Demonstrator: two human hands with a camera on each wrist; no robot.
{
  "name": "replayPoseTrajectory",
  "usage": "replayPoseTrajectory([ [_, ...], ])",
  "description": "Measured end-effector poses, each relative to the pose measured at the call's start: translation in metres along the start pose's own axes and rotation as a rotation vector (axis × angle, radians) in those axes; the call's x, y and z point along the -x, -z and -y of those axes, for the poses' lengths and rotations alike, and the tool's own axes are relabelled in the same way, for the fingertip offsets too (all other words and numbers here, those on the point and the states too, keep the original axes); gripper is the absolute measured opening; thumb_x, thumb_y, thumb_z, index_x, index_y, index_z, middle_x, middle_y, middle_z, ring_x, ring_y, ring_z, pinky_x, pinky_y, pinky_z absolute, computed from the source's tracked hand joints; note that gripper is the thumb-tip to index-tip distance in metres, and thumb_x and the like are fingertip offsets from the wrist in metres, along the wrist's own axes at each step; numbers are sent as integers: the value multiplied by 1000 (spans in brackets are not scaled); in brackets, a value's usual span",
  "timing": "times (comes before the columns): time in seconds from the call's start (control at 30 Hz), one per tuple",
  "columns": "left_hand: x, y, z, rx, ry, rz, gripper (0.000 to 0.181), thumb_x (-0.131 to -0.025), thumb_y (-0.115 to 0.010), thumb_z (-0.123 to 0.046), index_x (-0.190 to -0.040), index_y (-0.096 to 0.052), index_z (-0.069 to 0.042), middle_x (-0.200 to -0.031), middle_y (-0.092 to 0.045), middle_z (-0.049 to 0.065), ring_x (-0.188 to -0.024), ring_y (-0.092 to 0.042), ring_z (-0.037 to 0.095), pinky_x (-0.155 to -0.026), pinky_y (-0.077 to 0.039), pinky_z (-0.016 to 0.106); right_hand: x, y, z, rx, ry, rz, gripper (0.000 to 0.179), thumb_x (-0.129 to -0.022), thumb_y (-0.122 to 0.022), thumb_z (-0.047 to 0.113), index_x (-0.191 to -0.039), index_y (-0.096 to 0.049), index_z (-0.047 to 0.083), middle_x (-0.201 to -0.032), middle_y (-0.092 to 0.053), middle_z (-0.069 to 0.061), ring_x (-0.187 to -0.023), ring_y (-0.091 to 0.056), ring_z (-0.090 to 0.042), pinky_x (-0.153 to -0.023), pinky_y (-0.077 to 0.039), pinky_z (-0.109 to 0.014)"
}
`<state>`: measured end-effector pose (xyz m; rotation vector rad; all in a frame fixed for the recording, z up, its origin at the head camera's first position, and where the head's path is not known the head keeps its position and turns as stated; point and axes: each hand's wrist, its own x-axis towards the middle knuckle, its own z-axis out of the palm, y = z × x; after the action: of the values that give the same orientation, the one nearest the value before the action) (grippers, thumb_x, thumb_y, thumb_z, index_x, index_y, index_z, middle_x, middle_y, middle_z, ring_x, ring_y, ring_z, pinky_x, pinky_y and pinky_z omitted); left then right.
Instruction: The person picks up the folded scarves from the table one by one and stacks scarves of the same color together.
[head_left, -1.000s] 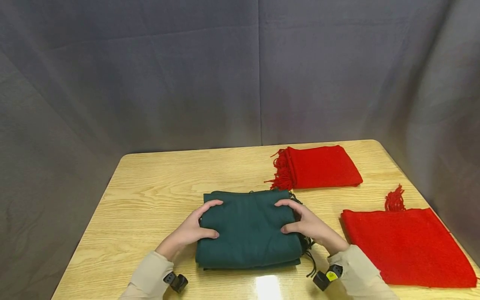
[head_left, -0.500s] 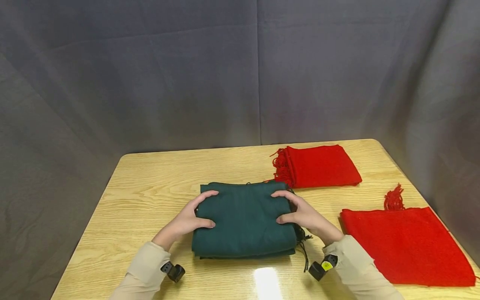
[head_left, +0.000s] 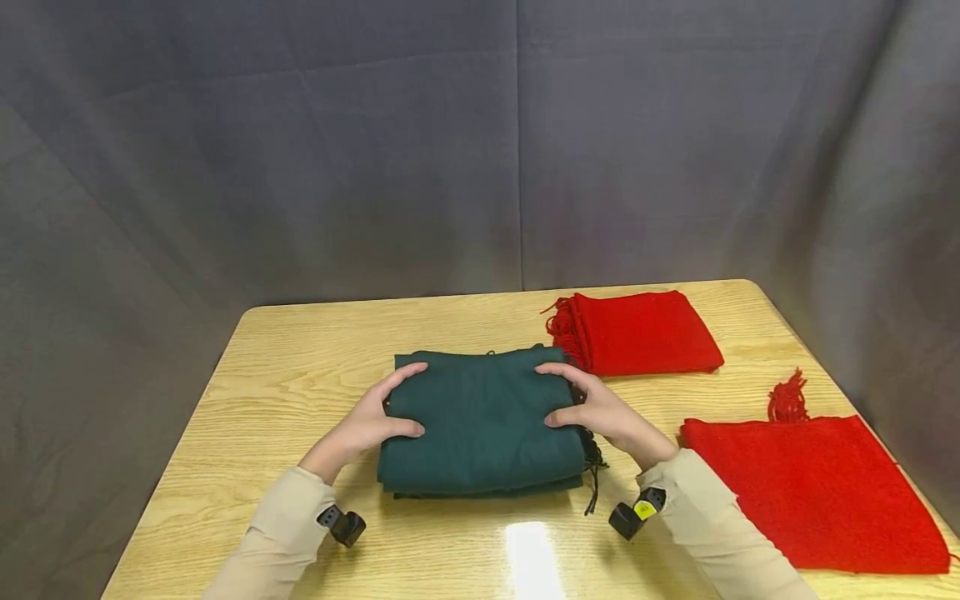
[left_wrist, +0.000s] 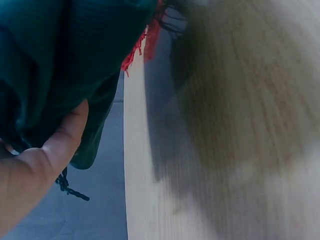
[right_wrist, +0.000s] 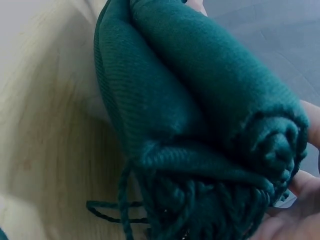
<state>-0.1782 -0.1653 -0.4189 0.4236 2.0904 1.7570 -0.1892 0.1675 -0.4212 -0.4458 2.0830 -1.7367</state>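
Note:
A folded dark green scarf [head_left: 480,425] spans the space between my two hands in the head view. My left hand [head_left: 367,421] grips its left end, thumb on top near the front and fingers further back. Opposite, my right hand [head_left: 598,410] holds the right end, where dark tassels [head_left: 592,479] hang down. In the left wrist view the thumb [left_wrist: 67,132] presses into the green cloth, which hangs over its own shadow on the wood. Thick folded layers of the scarf [right_wrist: 200,85] show in the right wrist view, with the right hand's fingers [right_wrist: 287,220] underneath at the fringed end.
A folded red scarf [head_left: 645,333] with fringe lies at the back right of the wooden table [head_left: 300,358]. Another folded red scarf [head_left: 810,492] lies at the right edge, its tassel pointing back. A grey curtain [head_left: 375,167] hangs behind the table.
Both hands have carried the green scarf steadily away from the front edge and slightly left; it now overlaps the back red scarf's fringe in view. The red scarves have stayed put.

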Motion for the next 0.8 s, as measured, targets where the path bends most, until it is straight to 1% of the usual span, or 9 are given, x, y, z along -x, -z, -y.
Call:
replayPoseTrajectory([
  [0.13, -5, 5, -2, -11, -12, -19, 84, -70, -68, 5, -142, -31, -19, -140, -33, 16, -123, -38, 32, -96, -34, 46, -6, 1, 4, 48, 9, -21, 67, -74, -67, 0, -135, -41, 10, -123, -46, -19, -105, -47, -29, -82, -45, -36],
  [0.2, -7, 7, -3, -25, -12, -33, 84, -70, -68, 5, -142, -31, -19, -141, -32, 16, -123, -38, 33, -96, -34, 46, -10, 2, 7, 56, 8, -28, 68, -74, -67, 1, -136, -40, 11, -124, -46, -19, -105, -47, -29, -82, -45, -36],
  [0.47, -15, 19, -10, -10, 0, -80, 84, -72, -66, 7, -142, -30, -20, -140, -33, 16, -118, -43, 33, -90, -41, 40, -27, 3, 16, 53, -19, -42, 70, -75, -66, 1, -138, -39, 15, -130, -41, -17, -111, -43, -32, -87, -43, -41],
  [0.63, -20, 23, -13, -10, 14, -119, 83, -72, -66, 7, -142, -31, -21, -139, -34, 16, -115, -45, 34, -87, -44, 40, -36, 5, 19, 39, -22, -51, 69, -76, -64, 0, -138, -38, 14, -126, -45, -21, -109, -46, -32, -88, -43, -41],
  [0.8, -25, 28, -10, -5, 17, -140, 82, -73, -66, 6, -142, -30, -21, -140, -32, 15, -118, -42, 35, -89, -42, 43, -44, 7, 19, 39, -40, -71, 69, -75, -64, 1, -138, -39, 15, -123, -44, -21, -108, -43, -33, -88, -41, -42],
])
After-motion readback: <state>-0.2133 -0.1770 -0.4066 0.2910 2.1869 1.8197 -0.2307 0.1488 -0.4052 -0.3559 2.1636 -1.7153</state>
